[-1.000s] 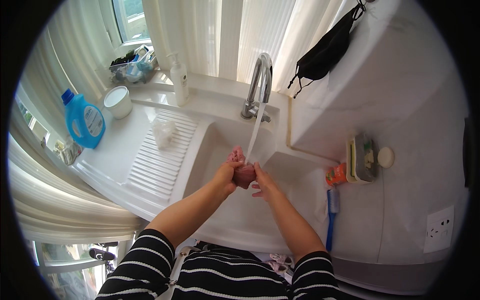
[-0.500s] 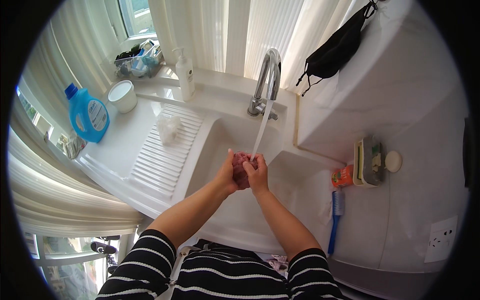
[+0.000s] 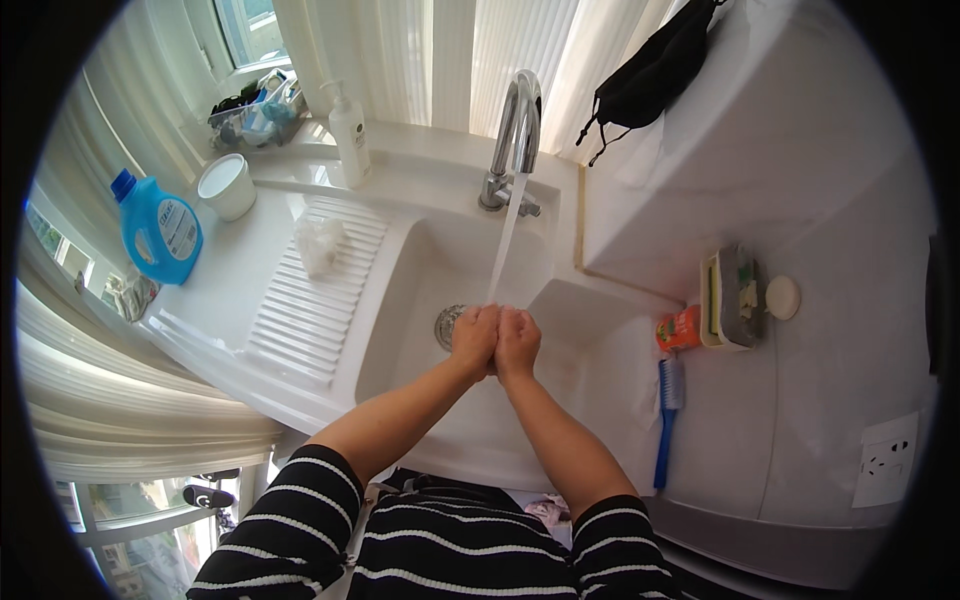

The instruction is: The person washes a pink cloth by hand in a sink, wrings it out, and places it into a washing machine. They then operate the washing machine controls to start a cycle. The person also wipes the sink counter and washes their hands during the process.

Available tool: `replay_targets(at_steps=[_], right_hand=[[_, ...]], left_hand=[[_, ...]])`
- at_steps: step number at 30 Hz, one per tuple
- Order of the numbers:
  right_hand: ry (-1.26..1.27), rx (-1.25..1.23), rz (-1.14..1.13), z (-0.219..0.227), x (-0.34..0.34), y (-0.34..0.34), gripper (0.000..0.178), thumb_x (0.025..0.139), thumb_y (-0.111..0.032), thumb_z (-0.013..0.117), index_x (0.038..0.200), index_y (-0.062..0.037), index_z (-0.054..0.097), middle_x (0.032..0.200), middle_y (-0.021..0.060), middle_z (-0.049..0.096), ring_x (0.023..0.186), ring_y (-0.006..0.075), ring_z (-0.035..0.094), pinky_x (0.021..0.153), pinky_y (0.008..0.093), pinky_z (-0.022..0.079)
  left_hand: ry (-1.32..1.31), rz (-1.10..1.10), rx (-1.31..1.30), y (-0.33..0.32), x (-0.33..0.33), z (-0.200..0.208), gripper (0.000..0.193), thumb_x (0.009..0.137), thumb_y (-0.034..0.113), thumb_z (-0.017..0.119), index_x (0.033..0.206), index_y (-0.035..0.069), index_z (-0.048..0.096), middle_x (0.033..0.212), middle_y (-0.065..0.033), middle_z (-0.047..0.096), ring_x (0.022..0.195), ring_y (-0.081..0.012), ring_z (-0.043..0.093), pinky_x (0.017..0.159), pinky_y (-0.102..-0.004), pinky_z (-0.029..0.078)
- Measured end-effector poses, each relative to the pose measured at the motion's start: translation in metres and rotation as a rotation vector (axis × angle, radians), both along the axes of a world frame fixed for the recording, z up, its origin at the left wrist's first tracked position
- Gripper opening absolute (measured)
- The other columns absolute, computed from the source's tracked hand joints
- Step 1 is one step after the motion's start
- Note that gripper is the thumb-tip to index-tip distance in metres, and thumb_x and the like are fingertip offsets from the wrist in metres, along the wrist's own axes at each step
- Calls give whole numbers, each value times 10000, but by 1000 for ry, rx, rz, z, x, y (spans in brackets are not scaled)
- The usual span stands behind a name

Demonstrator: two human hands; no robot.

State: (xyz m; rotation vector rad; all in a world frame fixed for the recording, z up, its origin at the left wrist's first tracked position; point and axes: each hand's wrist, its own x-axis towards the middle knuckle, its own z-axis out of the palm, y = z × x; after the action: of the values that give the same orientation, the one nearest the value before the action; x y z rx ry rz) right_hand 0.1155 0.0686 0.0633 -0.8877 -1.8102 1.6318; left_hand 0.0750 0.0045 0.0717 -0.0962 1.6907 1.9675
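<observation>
Over the white sink basin [image 3: 590, 365], my left hand [image 3: 474, 338] and my right hand [image 3: 518, 342] are pressed side by side, fingers curled in. The crumpled dark pink cloth seen between them earlier is now almost wholly hidden by the closed hands. From the curved chrome tap [image 3: 518, 125] a stream of water [image 3: 508, 235] runs down to the far side of my hands. A round metal drain [image 3: 446, 326] shows just left of my left hand.
Left lies a ribbed drainboard [image 3: 310, 320] with a crumpled clear plastic bag [image 3: 319, 246]. Beyond are a blue detergent bottle [image 3: 160, 232], white tub [image 3: 228, 188] and pump bottle [image 3: 349, 140]. On the right are a blue brush [image 3: 667, 420], orange container [image 3: 679, 329] and soap holder [image 3: 728, 300].
Both hands have closed over the dark pink cloth, hiding it, and have turned with the knuckles up. The drain has come into sight, and the whole view has shifted slightly.
</observation>
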Motion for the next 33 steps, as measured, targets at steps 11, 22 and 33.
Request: replay_targets(at_steps=[11, 22, 33], right_hand=[[-126, -815, 457, 64, -8, 16, 234, 924, -288, 452, 887, -88, 568, 851, 48, 607, 731, 155, 561, 629, 306, 467], [19, -394, 246, 26, -10, -7, 425, 808, -207, 697, 1140, -3, 528, 1043, 85, 590, 931, 175, 582, 813, 291, 484], [62, -549, 227, 14, -17, 17, 196, 846, -98, 636, 1016, -6, 605, 918, 56, 604, 805, 144, 601, 719, 267, 502]], left_hand=[[748, -136, -292, -27, -29, 16, 187, 835, 201, 634, 880, 21, 613, 821, -108, 590, 745, -213, 591, 638, -337, 465], [-450, -52, 248, -50, -19, 21, 354, 959, 342, 475, 1156, 51, 521, 1105, -87, 574, 979, -198, 587, 825, -333, 500], [96, 106, -175, -32, -29, 19, 504, 944, 413, 481, 1281, 42, 430, 1200, -124, 492, 989, -216, 556, 829, -356, 479]])
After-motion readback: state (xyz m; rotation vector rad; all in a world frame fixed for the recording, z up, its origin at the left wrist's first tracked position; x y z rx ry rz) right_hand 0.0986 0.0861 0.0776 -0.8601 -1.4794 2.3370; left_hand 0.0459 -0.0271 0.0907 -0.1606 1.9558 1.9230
